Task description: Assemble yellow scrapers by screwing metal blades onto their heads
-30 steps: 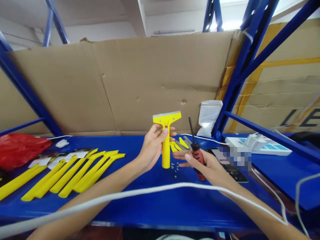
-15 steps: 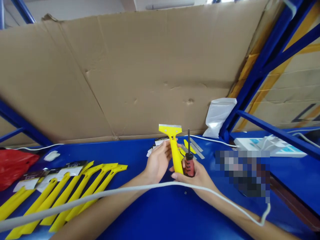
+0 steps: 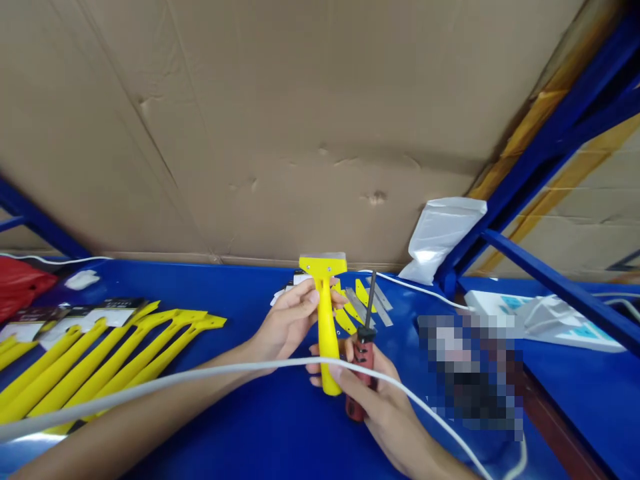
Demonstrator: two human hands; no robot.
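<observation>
1. my left hand [image 3: 285, 321] pinches the neck of the yellow scraper [image 3: 328, 327], thumb in front and fingers behind, holding it nearly upright above the blue shelf [image 3: 250, 430].
2. my right hand [image 3: 384, 395] wraps the screwdriver [image 3: 364, 357], with thumb and fingers also closed about the scraper's lower handle.
3. with two things in one grip, i judge the screwdriver could slip or its shaft swing if i squeeze only the scraper.
4. the thin edge stands just above my left fingers; sliding my grip upward could nick me.
5. the white cable [image 3: 250, 366] crosses the view over my right thumb and might snag; i cannot tell whether it touches.
6. the scraper looks like smooth, glossy plastic: flared head, two small screws, rounded handle.
7. behind it lie flat grey metal strips [image 3: 379, 309] and angular yellow plates [image 3: 361, 291]; beyond, creased, dented cardboard [image 3: 300, 133].
</observation>
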